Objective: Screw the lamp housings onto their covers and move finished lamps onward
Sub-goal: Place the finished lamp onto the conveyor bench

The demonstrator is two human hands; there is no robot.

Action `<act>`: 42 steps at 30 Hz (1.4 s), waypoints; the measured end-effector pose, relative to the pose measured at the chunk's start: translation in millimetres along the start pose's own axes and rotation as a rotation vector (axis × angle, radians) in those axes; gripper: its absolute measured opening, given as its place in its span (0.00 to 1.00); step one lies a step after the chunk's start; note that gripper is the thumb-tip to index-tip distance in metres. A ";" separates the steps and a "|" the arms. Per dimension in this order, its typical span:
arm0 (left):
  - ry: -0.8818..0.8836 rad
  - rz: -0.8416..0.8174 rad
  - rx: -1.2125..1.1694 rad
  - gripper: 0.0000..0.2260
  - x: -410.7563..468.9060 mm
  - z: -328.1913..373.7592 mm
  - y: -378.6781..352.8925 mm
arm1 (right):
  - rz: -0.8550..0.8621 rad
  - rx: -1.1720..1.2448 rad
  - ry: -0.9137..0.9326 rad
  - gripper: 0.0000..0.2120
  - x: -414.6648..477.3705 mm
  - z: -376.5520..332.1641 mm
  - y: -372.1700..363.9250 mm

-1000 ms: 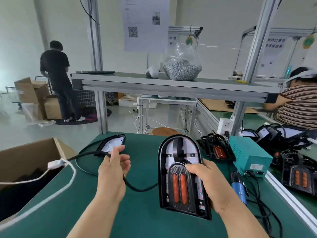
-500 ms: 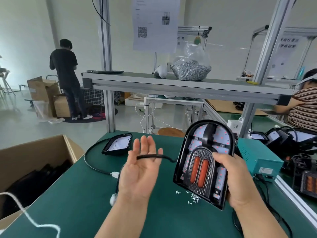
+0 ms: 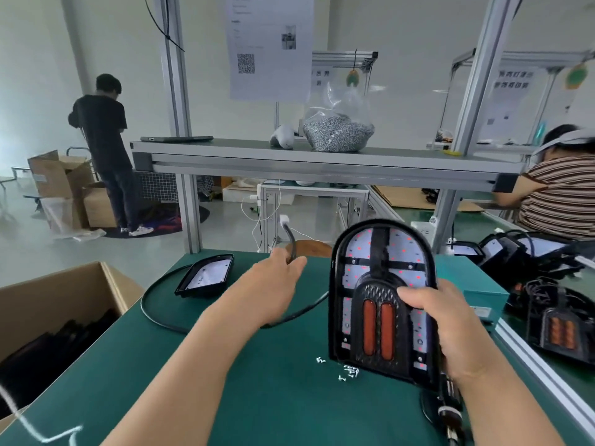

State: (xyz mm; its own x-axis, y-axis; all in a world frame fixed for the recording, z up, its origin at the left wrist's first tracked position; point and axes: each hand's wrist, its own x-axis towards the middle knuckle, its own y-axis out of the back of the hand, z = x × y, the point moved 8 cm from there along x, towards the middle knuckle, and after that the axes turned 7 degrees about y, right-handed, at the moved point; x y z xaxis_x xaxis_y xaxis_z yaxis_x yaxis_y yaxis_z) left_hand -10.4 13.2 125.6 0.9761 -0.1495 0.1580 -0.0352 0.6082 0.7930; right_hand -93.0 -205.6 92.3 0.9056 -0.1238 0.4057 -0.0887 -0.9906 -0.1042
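Right hand [image 3: 450, 329] grips the lamp [image 3: 383, 300] by its right edge, holding it upright above the green table [image 3: 225, 381]. Left hand [image 3: 273, 281] is closed around the lamp's black cable [image 3: 291, 244], raised over the table. Loose screws [image 3: 349, 371] lie just below the lamp.

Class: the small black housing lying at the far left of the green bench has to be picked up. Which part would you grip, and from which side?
Probably grip the housing across its two long edges, coming from above. It lies flat with its open side up and nothing leans on it. Its cable leaves the far end and loops left, so stay clear of that end.
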 end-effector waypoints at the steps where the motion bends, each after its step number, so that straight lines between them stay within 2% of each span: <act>1: -0.025 0.026 0.134 0.14 3.4 4.6 4.1 | -0.036 -0.027 0.006 0.18 -0.5 -4.9 -3.8; 3: -0.083 0.010 0.215 0.12 7.3 11.9 11.0 | -0.122 -0.085 0.022 0.16 0.3 -15.5 -13.4; 5: -0.155 -0.029 0.120 0.19 6.0 21.6 16.3 | -0.175 -0.128 0.030 0.15 2.5 -26.9 -21.5; 8: -0.244 -0.134 -0.032 0.19 5.6 33.9 17.7 | -0.234 -0.120 0.034 0.14 6.5 -40.6 -28.8; 12: -0.331 -0.261 -0.407 0.23 4.5 52.3 26.3 | -0.142 0.000 -0.050 0.32 11.5 -40.5 -15.6; 16: -0.390 -0.451 -0.685 0.14 -1.9 69.9 25.7 | -0.092 0.050 -0.126 0.37 4.6 -33.1 -9.1; 17: -0.386 -0.466 -0.716 0.13 -2.3 73.2 25.2 | -0.101 0.058 -0.133 0.37 3.9 -32.2 -10.2; 20: -0.299 -0.488 -0.857 0.22 -1.9 80.7 20.2 | -0.156 0.086 -0.153 0.34 2.9 -30.1 -18.8; 22: -0.221 -0.496 -0.966 0.27 -0.8 83.8 11.8 | -0.212 0.059 -0.124 0.24 3.9 -30.3 -25.8; 23: -0.185 -0.473 -1.020 0.26 -0.5 84.3 8.0 | -0.216 0.045 -0.106 0.21 4.4 -30.9 -27.3; 26: -0.107 -0.409 -1.068 0.23 5.5 82.3 -9.9 | -0.067 0.089 -0.106 0.23 9.4 -27.0 -15.9; 29: -0.109 -0.306 -0.938 0.20 5.6 74.0 -17.0 | 0.170 0.142 -0.112 0.13 10.2 -23.9 7.0; 31: -0.053 -0.311 -0.921 0.23 1.5 68.3 -25.0 | 0.344 0.213 -0.132 0.15 9.3 -18.5 25.9; 34: -0.030 -0.397 -0.816 0.33 -16.2 72.1 -46.1 | 0.515 0.309 -0.119 0.17 8.5 -15.8 44.0; 36: -0.073 -0.432 -0.783 0.33 -29.1 84.6 -58.2 | 0.576 0.337 -0.100 0.21 7.6 -13.9 50.5; 38: -0.097 -0.381 -0.795 0.27 -33.5 91.6 -63.9 | 0.593 0.326 -0.091 0.25 6.6 -11.6 54.8; 39: -0.107 -0.335 -0.805 0.21 -33.5 94.4 -64.1 | 0.588 0.326 -0.093 0.25 5.6 -11.1 55.9; 41: -0.108 -0.289 -0.842 0.10 -33.2 98.8 -65.7 | 0.582 0.304 -0.102 0.24 2.8 -13.5 58.3; 42: -0.108 -0.289 -0.865 0.08 -33.7 101.3 -67.2 | 0.575 0.286 -0.103 0.23 1.9 -15.8 60.3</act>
State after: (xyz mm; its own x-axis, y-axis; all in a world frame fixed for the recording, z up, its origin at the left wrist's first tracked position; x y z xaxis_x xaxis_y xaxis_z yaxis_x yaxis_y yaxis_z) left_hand -62.6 -101.6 126.6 0.8948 -0.4325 0.1108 0.4229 0.9006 0.1001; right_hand -103.1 -266.5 101.2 0.7828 -0.6095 0.1253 -0.4703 -0.7114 -0.5222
